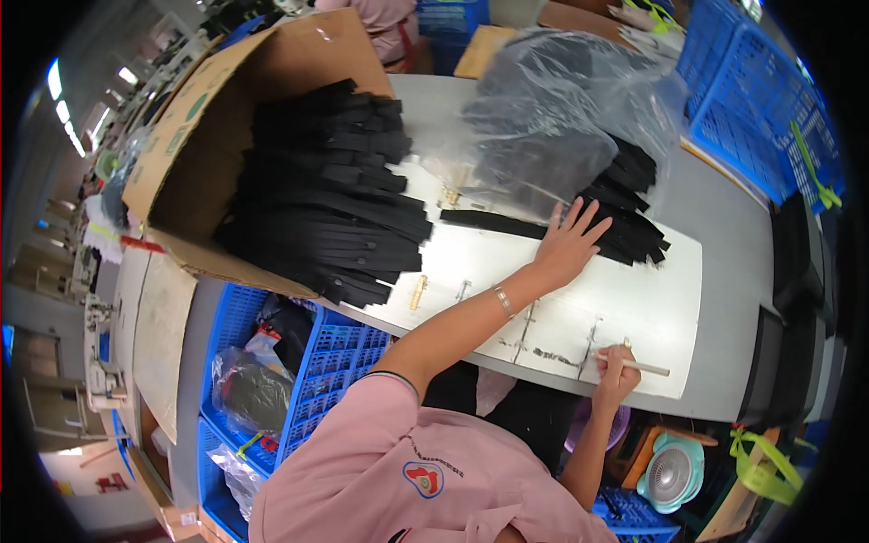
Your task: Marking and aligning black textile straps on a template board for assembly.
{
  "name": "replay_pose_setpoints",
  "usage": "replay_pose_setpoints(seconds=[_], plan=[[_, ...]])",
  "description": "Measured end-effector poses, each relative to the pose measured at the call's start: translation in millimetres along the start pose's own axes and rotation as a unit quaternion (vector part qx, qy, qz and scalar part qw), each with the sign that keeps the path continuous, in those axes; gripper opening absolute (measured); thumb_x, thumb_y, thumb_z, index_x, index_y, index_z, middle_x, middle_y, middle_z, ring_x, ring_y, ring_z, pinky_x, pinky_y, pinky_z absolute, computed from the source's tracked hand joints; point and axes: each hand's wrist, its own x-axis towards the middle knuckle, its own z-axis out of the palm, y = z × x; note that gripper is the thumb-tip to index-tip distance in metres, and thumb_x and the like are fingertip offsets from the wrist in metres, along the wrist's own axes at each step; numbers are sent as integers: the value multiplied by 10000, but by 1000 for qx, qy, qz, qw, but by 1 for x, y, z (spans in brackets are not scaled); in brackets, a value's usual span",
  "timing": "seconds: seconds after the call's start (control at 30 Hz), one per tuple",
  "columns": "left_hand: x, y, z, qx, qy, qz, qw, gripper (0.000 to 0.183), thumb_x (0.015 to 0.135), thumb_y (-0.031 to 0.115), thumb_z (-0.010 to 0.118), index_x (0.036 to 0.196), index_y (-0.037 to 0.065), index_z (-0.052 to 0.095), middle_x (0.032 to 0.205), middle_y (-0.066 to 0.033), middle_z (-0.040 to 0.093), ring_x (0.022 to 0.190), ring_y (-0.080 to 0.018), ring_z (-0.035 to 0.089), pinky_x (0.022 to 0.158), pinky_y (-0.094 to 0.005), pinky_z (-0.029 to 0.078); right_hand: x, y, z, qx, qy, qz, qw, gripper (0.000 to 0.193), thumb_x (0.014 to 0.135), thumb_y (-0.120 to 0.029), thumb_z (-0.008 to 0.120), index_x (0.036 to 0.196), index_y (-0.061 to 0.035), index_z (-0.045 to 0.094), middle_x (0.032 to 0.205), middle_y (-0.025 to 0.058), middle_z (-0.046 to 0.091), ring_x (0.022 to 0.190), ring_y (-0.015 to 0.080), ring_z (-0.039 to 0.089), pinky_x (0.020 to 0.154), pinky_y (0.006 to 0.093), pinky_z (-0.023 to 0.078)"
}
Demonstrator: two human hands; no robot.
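My left hand (570, 246) lies with its fingers spread on a bundle of black fabric strips (634, 239), beside a clear plastic bag (534, 100) that partly covers them. One black strip (489, 223) stretches out to the left from under that hand. Near the front edge of the white board (480, 308), my right hand (617, 376) is closed around a slim pale stick-like tool (647, 367); whether it is a pen cannot be made out. Dark marks and lines show on the board close to it.
An open cardboard box (195, 118) on its side, at the left, holds many black strips (335, 199). Blue crates (308, 380) stand below the table's left front. Another blue crate (751, 100) sits at the far right. A small turquoise fan (672, 472) is below the right side.
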Motion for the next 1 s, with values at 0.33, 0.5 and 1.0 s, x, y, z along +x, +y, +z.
replay_pose_setpoints(seconds=[0.33, 0.5, 1.0], plan=[[-73, -41, -64, -162, 46, -40, 985, 386, 918, 164, 691, 1264, -2, 649, 1343, -208, 610, 1354, -390, 509, 1210, -542, 300, 1, 16, -6, 4, 23, 17, 1000, 356, 1056, -288, 559, 793, -59, 632, 618, -46, 488, 531, 15, 364, 485, 203, 250], [-129, -106, -142, 112, 104, -108, 982, 358, 839, 11, 648, 1196, 15, 676, 1267, -169, 648, 1373, -338, 500, 1225, -537, 270, 5, 13, -1, 13, 1, -9, 1000, 355, 1073, -260, 535, 784, -71, 612, 623, -51, 470, 533, 15, 346, 482, 207, 239], [-142, -104, -185, 102, 192, -100, 971, 56, 852, 118, 716, 829, 92, 672, 883, -58, 640, 1005, -247, 627, 1095, -444, 400, 16, 34, -8, 24, -33, -20, 999, 340, 1084, -262, 529, 837, -45, 615, 642, -38, 462, 536, 30, 372, 469, 210, 250]])
